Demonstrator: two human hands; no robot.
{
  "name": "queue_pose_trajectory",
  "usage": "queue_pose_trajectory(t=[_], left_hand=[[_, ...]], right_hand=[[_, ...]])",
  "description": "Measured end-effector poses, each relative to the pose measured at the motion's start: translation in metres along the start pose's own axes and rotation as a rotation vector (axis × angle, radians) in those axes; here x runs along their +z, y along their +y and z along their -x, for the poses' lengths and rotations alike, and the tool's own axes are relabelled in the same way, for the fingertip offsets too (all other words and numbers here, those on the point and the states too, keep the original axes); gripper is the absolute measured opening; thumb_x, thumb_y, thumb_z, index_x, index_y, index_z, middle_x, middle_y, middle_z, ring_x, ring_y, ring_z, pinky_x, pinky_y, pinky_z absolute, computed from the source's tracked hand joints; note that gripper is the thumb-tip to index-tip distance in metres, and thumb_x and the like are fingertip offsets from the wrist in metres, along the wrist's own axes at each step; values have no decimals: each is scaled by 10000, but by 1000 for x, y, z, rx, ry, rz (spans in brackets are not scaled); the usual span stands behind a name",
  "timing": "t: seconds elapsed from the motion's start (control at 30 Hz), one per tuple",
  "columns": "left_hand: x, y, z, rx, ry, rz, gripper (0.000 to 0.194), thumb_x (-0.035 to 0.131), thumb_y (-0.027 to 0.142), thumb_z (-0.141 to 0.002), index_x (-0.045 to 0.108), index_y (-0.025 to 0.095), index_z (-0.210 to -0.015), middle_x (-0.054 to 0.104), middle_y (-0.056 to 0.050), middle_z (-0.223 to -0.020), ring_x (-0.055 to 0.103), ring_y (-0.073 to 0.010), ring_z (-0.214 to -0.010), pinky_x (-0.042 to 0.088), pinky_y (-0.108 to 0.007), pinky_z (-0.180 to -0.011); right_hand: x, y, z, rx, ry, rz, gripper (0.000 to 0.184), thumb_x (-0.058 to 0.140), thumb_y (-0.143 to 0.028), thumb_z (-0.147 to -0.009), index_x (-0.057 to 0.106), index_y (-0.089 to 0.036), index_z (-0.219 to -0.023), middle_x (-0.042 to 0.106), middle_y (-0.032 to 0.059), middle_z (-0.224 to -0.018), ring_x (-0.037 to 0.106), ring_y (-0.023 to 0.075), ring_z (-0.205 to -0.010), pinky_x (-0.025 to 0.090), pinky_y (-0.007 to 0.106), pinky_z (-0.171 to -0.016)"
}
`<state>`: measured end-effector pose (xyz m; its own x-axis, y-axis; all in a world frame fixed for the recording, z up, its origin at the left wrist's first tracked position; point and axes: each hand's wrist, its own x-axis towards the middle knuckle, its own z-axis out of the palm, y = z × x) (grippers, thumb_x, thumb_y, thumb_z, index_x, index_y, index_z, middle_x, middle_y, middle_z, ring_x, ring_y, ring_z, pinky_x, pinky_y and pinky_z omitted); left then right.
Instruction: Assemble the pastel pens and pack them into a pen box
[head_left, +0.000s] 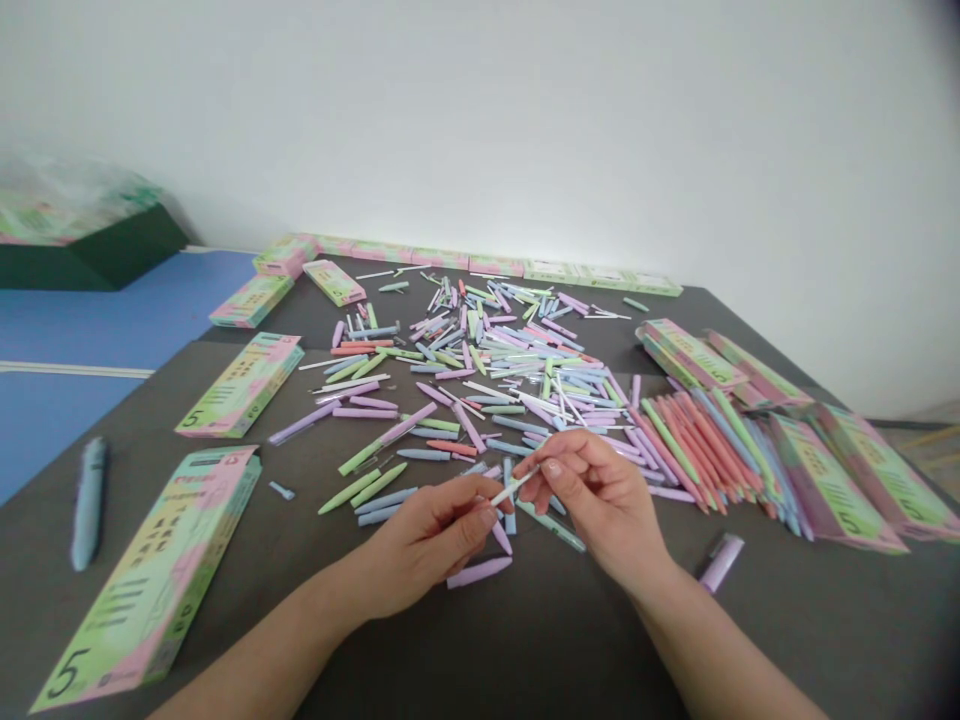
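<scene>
Near the table's front, a thin white pen refill (513,487) spans the gap between my two hands. My left hand (427,545) pinches one end between thumb and fingers. The fingertips of my right hand (604,500) are closed around the other end, hiding its tip. Just below the left fingers lies a purple pen barrel (478,573). Beyond the hands spreads a loose heap of pen parts (480,360): purple, green, blue and coral barrels, caps and white refills. To the right of my right hand sits a short purple pen cap (721,562).
A row of finished-looking pens (701,450) lies at right, beside several printed boxes (840,485). More boxes line the left, including a large near one (150,580), and the back edge (495,265). A blue pen barrel (90,503) lies far left. A dark green bin (97,250) stands beyond.
</scene>
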<state>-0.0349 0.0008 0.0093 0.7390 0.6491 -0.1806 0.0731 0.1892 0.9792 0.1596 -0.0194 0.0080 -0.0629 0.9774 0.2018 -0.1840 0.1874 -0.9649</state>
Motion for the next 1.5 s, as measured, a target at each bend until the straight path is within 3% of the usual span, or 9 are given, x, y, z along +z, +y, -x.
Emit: queue_pose_trajectory(t=[0.17,0.3,0.5,0.87,1.17,1.33,1.43,1.5], left_hand=[[1,0,0,18,8,-42,282,429,387,-935,562,143,-978,337,67,-587,282,-54,-465,202,-183,-411],[3,-2,-1,46,29,-92,273,417,391,-937,523,173,-1061,361,69,-599,299,-64,-479,226,-185,-436],[-1,-2,-3,85,130,-331,278,437,417,-911,559,182,-996,437,43,-639,401,-111,-585,336,-213,-548],[-3,-8,-6,38,66,-571,258,345,344,-952,555,195,-969,550,13,-757,463,-128,-653,337,-230,-606],[-3,-6,-6,30,94,-405,256,389,371,-934,555,176,-945,462,37,-628,396,-105,-542,304,-214,-500],[-7,-9,-7,44,61,-234,269,401,415,-932,508,170,-915,414,65,-586,373,-78,-488,295,-193,-466],[-13,-8,-8,86,132,-128,286,426,433,-923,496,163,-992,399,74,-593,352,-63,-462,269,-176,-438],[-19,-7,-9,124,191,-71,296,433,421,-924,494,162,-1053,398,77,-591,337,-52,-439,243,-169,-416]], right_hand=[[2,0,0,63,-64,66,95,590,-291,-874,599,-200,-899,702,44,-807,647,142,-658,501,253,-547],[0,2,-1,89,-64,118,121,618,-315,-848,624,-195,-850,633,2,-669,581,115,-573,477,240,-535],[-4,6,-5,169,-106,97,188,643,-364,-819,615,-178,-801,599,-14,-617,544,98,-507,460,233,-503],[-5,15,-7,257,-171,51,228,662,-384,-798,589,-168,-792,653,7,-662,599,108,-531,516,244,-518],[-2,16,-6,146,-98,64,199,631,-376,-828,632,-186,-884,669,9,-679,600,110,-551,510,245,-546],[-11,22,-13,129,-27,-42,305,495,-443,-893,637,-180,-954,657,35,-720,595,136,-570,498,274,-535],[-12,26,-24,89,63,228,228,511,-368,-884,657,-193,-894,642,20,-714,563,131,-568,465,263,-538],[-8,29,-33,34,20,542,145,553,-263,-847,680,-199,-875,667,25,-767,592,151,-662,471,278,-632]])
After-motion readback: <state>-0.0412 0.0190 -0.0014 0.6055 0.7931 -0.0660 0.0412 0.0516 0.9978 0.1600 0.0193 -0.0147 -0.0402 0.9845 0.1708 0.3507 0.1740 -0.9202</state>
